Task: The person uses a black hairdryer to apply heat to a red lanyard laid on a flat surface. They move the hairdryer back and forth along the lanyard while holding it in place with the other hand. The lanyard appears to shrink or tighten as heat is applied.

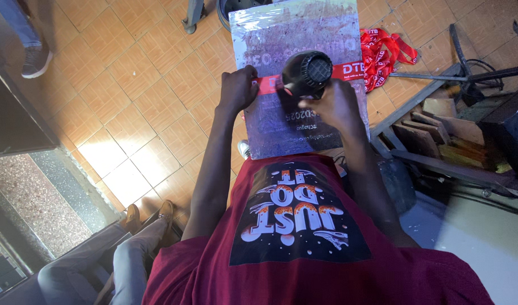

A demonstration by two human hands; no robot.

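Our right hand [338,104] is closed around the handle of a black dryer [307,73], whose round grilled back faces up at us, while our left hand [238,87] is curled, fingertips pressing one end of a red ribbon [349,70] flat. From there we go by size. The tiled floor [134,96] fills most of the view, orange-brown and glossy. Over it lies a grey board [293,34] (wrapped in shiny film, with faded mirrored print), tilted toward us against our maroon shirt [304,265]. The ribbon runs straight across the board, under the dryer's nozzle, and past the right edge. To the right sits a metal frame [417,155] with wooden blocks [440,130] inside it. At lower left another person's grey-trousered legs [100,260] end in brown shoes [148,213]. Beyond the board's right edge, a heap of red ribbons [383,53] rests on the floor.
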